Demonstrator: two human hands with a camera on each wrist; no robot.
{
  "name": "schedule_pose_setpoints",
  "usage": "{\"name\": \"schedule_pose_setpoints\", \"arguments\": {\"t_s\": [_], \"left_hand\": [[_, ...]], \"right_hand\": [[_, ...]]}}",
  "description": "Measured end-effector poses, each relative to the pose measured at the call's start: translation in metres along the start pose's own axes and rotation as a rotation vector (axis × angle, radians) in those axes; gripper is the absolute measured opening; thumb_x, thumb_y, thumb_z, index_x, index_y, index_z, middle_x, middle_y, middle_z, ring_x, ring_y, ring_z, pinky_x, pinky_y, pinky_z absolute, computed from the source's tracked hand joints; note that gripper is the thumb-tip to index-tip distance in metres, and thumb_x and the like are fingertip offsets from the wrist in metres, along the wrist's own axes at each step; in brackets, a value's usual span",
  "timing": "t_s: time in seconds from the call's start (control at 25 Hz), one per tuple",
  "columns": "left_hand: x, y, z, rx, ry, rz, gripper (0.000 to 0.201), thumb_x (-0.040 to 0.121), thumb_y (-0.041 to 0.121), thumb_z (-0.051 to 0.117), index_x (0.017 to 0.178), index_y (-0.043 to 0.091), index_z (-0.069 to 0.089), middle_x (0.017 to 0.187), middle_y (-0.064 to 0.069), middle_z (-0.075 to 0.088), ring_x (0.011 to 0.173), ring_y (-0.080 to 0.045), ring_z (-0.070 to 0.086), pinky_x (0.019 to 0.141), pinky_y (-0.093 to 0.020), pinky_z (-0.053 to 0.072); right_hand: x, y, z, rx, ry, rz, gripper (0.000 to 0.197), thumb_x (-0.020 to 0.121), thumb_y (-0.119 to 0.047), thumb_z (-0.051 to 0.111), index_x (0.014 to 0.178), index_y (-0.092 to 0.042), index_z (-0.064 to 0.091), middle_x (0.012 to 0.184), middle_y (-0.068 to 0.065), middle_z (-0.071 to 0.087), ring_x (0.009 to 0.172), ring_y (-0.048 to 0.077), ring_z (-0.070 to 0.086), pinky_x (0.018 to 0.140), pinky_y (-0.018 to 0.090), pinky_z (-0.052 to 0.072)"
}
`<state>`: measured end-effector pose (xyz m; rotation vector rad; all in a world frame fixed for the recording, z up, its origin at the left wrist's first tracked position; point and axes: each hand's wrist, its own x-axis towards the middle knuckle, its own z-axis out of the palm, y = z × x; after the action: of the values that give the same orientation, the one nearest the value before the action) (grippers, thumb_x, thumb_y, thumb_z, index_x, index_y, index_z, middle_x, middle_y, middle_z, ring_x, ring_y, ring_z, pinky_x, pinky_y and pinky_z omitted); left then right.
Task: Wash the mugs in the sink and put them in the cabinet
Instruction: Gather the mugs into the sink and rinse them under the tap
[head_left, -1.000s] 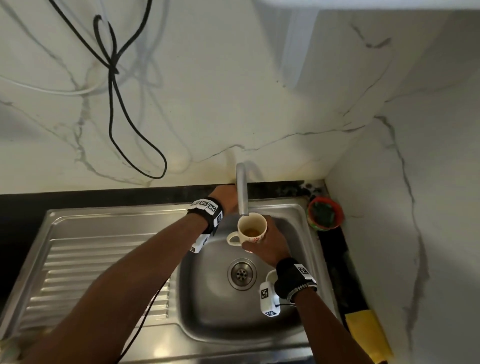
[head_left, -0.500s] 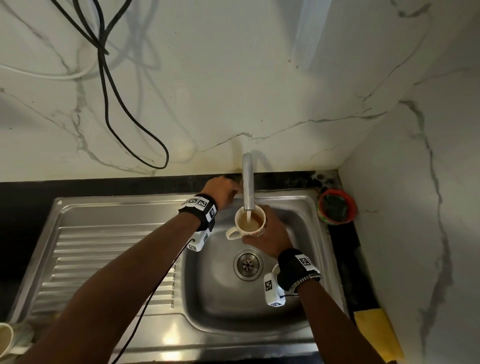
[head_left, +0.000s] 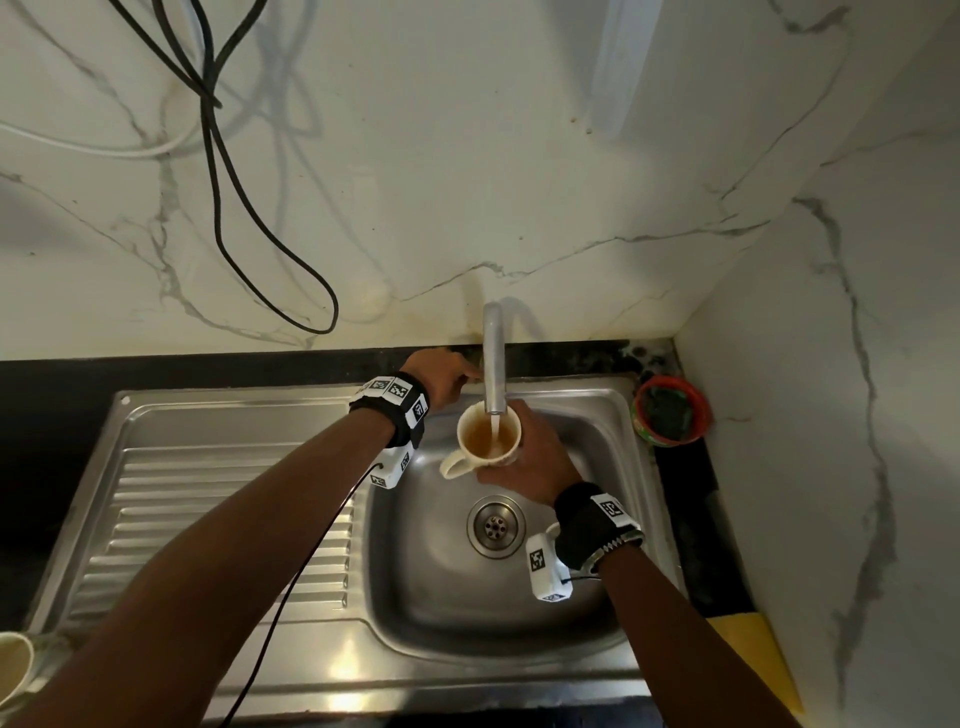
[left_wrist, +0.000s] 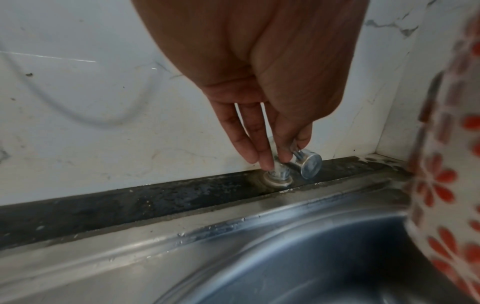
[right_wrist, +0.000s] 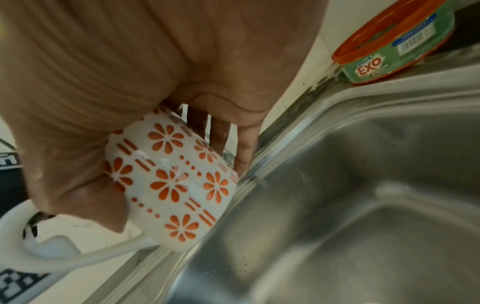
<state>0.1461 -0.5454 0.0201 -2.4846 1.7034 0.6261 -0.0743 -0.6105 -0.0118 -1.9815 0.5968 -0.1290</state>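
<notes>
Fingers (left_wrist: 283, 148) of the left hand (left_wrist: 259, 72) pinch the tap valve (left_wrist: 306, 164) at the sink's (head_left: 234, 431) back edge to run water; right hand (head_left: 530, 457) grips the flowered mug (head_left: 488, 439) upright under the spout (head_left: 493, 364), filling it for rinsing.

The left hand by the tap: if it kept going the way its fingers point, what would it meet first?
The left hand already touches the shiny metal tap valve; just beyond is probably the black counter strip.
</notes>
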Motion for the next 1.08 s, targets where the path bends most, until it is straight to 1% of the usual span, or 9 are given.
{"name": "schedule_pose_setpoints", "arguments": {"t_s": [0.12,0.2,0.32,0.52,0.64,0.72,0.8,0.92,1.08], "left_hand": [[0.0,-0.002,0.0,0.017,-0.028,0.011,0.049,0.097,0.012,0.055,0.14,0.035,0.062,0.121,-0.003,0.073,0.112,-0.031,0.066,0.092,-0.036,0.052],[0.001,-0.003,0.0,0.02,-0.041,0.017,0.047,0.098,0.014,0.056,0.14,0.035,0.061,0.12,-0.004,0.073,0.112,-0.031,0.065,0.094,-0.037,0.052],[0.002,-0.004,-0.002,-0.001,-0.056,0.015,0.045,0.1,0.014,0.056,0.139,0.035,0.062,0.119,-0.004,0.072,0.112,-0.031,0.065,0.095,-0.038,0.052],[0.002,-0.009,0.001,-0.051,-0.076,0.029,0.033,0.104,0.033,0.055,0.135,0.037,0.064,0.116,-0.003,0.074,0.109,-0.032,0.066,0.096,-0.04,0.051],[0.002,-0.01,0.003,-0.052,-0.072,0.027,0.036,0.105,0.032,0.052,0.14,0.037,0.06,0.12,-0.006,0.072,0.112,-0.032,0.064,0.094,-0.035,0.048],[0.002,-0.011,0.007,-0.051,-0.053,0.036,0.038,0.106,0.032,0.049,0.143,0.037,0.057,0.123,-0.007,0.072,0.114,-0.033,0.064,0.096,-0.036,0.047],[0.002,-0.01,0.009,-0.048,-0.044,0.034,0.039,0.106,0.03,0.049,0.143,0.039,0.057,0.124,-0.005,0.072,0.115,-0.032,0.065,0.096,-0.036,0.047],[0.003,-0.007,0.007,-0.029,-0.038,0.037,0.038,0.107,0.033,0.048,0.143,0.039,0.058,0.121,-0.005,0.073,0.112,-0.032,0.065,0.093,-0.036,0.047],[0.001,-0.005,0.003,-0.004,-0.059,0.051,0.039,0.106,0.042,0.047,0.143,0.038,0.057,0.124,-0.007,0.072,0.114,-0.034,0.065,0.095,-0.038,0.048]], "right_hand": [[-0.003,0.004,0.003,0.021,0.015,-0.004,0.076,0.058,-0.028,0.099,0.121,-0.033,0.056,0.114,-0.015,0.067,0.102,0.001,0.065,0.087,0.029,0.057],[0.0,0.002,0.003,0.04,0.056,0.016,0.078,0.057,-0.024,0.099,0.122,-0.032,0.056,0.114,-0.014,0.067,0.102,0.0,0.065,0.083,0.024,0.055],[0.003,0.0,0.002,0.014,-0.017,-0.027,0.076,0.061,-0.022,0.098,0.122,-0.034,0.054,0.112,-0.016,0.067,0.103,-0.004,0.064,0.082,0.01,0.049],[0.007,-0.004,0.007,0.093,0.068,0.027,0.078,0.06,-0.026,0.098,0.121,-0.04,0.053,0.114,-0.016,0.067,0.103,-0.003,0.065,0.087,0.023,0.055],[0.0,-0.008,0.009,0.178,0.008,0.037,0.062,0.068,-0.012,0.096,0.109,-0.037,0.058,0.103,-0.015,0.069,0.096,-0.011,0.065,0.079,0.009,0.05],[-0.007,-0.001,0.011,0.408,-0.023,0.157,0.053,0.075,-0.007,0.091,0.115,-0.03,0.066,0.101,-0.008,0.075,0.097,-0.001,0.071,0.077,0.014,0.053],[-0.012,0.009,0.02,0.662,-0.026,0.397,0.043,0.085,-0.013,0.083,0.124,-0.021,0.068,0.104,-0.002,0.078,0.098,0.017,0.075,0.071,0.023,0.058],[-0.015,0.024,0.037,0.959,-0.094,0.803,0.05,0.089,-0.047,0.074,0.127,-0.016,0.066,0.121,0.013,0.073,0.104,0.029,0.072,0.074,0.04,0.062],[-0.012,0.035,0.046,1.143,-0.106,0.93,0.065,0.085,-0.06,0.074,0.129,-0.012,0.067,0.116,0.018,0.071,0.095,0.034,0.07,0.071,0.045,0.061]]}}
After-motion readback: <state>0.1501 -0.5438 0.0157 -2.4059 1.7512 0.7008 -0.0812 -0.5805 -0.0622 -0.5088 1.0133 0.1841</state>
